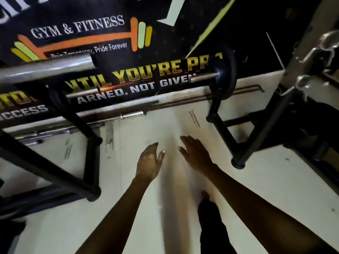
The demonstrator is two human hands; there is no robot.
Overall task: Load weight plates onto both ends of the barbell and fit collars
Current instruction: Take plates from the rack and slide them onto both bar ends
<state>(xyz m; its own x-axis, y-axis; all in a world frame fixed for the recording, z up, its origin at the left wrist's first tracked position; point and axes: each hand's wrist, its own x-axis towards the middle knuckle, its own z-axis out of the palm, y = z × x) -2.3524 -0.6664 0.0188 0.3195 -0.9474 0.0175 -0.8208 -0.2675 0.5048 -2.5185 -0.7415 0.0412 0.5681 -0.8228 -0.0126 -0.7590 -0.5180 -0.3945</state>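
Observation:
A thick steel barbell sleeve (45, 67) juts in from the left at chest height, bare, with no plate on its visible end. Further right a thinner bar (203, 77) carries one dark weight plate (222, 74) on a black rack. My left hand (149, 162) and my right hand (197, 154) hover over the pale floor, both flat with fingers apart, holding nothing. They are below and between the two bars, touching neither. I see no collar.
Black rack legs (91, 162) stand at left and a second black frame (238, 143) at right. Spare bars (132, 114) lie on the floor along the wall banner (78, 28). My dark-trousered leg (211, 226) is below the hands.

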